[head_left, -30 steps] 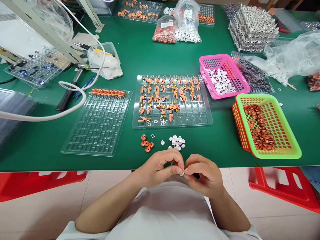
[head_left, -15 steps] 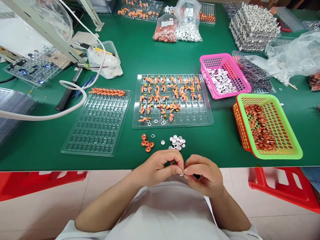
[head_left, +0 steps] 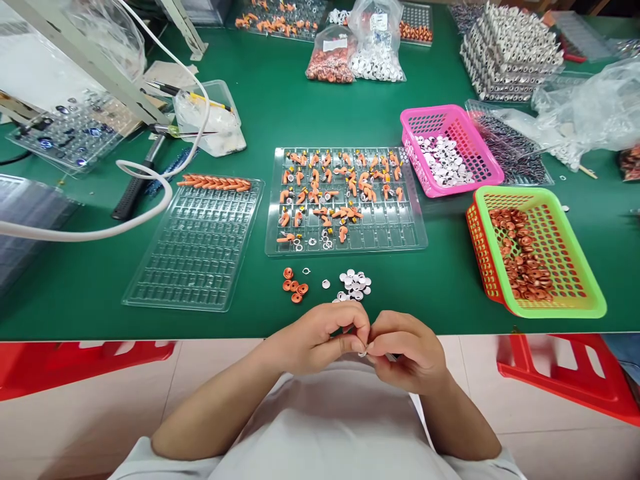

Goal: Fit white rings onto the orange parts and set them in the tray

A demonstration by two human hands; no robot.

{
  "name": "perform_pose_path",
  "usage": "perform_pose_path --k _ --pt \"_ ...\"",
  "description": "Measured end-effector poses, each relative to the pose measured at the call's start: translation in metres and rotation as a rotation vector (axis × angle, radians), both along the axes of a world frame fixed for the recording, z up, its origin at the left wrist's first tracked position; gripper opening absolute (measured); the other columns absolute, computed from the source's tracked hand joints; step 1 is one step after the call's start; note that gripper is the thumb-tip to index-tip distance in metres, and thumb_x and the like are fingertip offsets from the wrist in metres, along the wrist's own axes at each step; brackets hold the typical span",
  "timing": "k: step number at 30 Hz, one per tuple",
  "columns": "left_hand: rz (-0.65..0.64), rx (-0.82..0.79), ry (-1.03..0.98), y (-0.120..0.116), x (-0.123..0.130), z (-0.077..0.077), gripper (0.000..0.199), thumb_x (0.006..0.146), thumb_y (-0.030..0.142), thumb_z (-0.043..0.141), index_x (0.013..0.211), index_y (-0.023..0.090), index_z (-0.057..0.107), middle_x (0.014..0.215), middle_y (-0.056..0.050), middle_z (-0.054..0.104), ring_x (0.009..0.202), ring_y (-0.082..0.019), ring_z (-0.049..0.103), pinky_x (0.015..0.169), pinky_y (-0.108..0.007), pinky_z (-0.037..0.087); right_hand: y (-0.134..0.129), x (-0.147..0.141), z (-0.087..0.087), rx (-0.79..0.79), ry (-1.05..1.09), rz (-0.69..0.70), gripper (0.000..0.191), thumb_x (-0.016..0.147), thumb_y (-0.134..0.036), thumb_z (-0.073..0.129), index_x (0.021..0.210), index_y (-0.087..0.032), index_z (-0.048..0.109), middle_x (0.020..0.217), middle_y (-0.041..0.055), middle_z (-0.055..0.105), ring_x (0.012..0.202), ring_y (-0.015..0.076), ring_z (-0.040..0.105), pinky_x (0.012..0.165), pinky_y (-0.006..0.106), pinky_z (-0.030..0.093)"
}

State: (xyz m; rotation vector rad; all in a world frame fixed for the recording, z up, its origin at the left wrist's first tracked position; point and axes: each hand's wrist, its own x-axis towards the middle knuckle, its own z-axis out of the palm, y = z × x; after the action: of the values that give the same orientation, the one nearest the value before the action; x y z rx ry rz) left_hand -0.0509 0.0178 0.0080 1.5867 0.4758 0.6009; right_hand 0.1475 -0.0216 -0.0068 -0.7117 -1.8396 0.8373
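Observation:
My left hand (head_left: 327,337) and my right hand (head_left: 407,350) meet at the table's front edge, fingertips pinched together. Between them is a small whitish ring-like piece (head_left: 363,354), mostly covered by the fingers. Just beyond the hands lies a pile of white discs (head_left: 355,283), with a single white disc (head_left: 326,284) to its left. Farther left sit several copper-coloured round caps (head_left: 295,287) and a small ring (head_left: 306,271). Behind these, a clear compartment tray (head_left: 395,233) holds orange curved pieces and loose rings.
A pink basket (head_left: 483,160) of white discs and a green basket (head_left: 575,267) of copper caps stand right. Left are a second clear tray (head_left: 190,253), a hammer (head_left: 135,183) and a white cable (head_left: 100,233). Bagged parts (head_left: 330,63) lie at the back.
Both hands stay together at the same place, with only a slight shift of the fingers around the small piece. The things on the table have not moved.

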Motion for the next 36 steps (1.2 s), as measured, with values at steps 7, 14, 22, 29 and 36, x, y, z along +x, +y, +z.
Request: perform_pose_path --k 7,14,22,29,36 --pt "0.015 0.011 -0.01 -0.004 0.0 -0.001 0.017 0.099 0.022 0.047 0.084 0.017 0.052 0.081 -0.004 0.058 0.073 -0.014 0.053 0.068 -0.025 0.045 -0.002 -0.001 -0.002 0.03 0.026 -0.028 0.029 0.081 -0.002 0.059 0.1 -0.024 0.061 0.078 0.0022 0.065 0.06 0.0124 0.056 0.055 0.025 0.047" --pt "0.047 0.001 -0.006 -0.006 0.001 -0.001 0.021 0.1 0.027 0.046 0.083 0.018 0.053 0.08 -0.004 0.057 0.073 -0.014 0.052 0.068 -0.026 0.045 -0.002 0.0 0.0 0.041 0.014 -0.036 0.03 0.079 0.0 0.059 0.098 -0.024 0.06 0.078 0.0017 0.064 0.059 0.0121 0.055 0.054 0.025 0.046" --pt "0.077 0.012 -0.032 -0.008 0.002 -0.004 0.026 0.102 0.035 0.046 0.085 0.017 0.054 0.08 -0.005 0.057 0.073 -0.014 0.052 0.068 -0.026 0.045 -0.002 -0.003 0.001 0.049 0.001 -0.067 0.029 0.08 -0.003 0.058 0.099 -0.025 0.059 0.077 0.0011 0.065 0.059 0.0126 0.057 0.054 0.024 0.047" --pt "0.145 0.041 -0.032 -0.012 0.002 -0.009 0.024 0.102 0.034 0.047 0.085 0.018 0.053 0.081 -0.004 0.055 0.074 -0.015 0.05 0.069 -0.028 0.044 -0.002 -0.004 0.001 0.124 -0.04 -0.127 0.028 0.081 -0.006 0.058 0.101 -0.025 0.059 0.073 0.0008 0.063 0.057 0.0137 0.057 0.053 0.025 0.047" --pt "0.174 0.065 -0.06 -0.011 0.004 -0.009 0.021 0.102 0.029 0.047 0.085 0.018 0.052 0.08 -0.003 0.054 0.074 -0.014 0.048 0.07 -0.027 0.043 -0.005 -0.005 -0.003 0.038 -0.006 -0.142 0.028 0.083 -0.005 0.06 0.104 -0.024 0.057 0.077 0.0019 0.067 0.063 0.014 0.06 0.056 0.024 0.05"
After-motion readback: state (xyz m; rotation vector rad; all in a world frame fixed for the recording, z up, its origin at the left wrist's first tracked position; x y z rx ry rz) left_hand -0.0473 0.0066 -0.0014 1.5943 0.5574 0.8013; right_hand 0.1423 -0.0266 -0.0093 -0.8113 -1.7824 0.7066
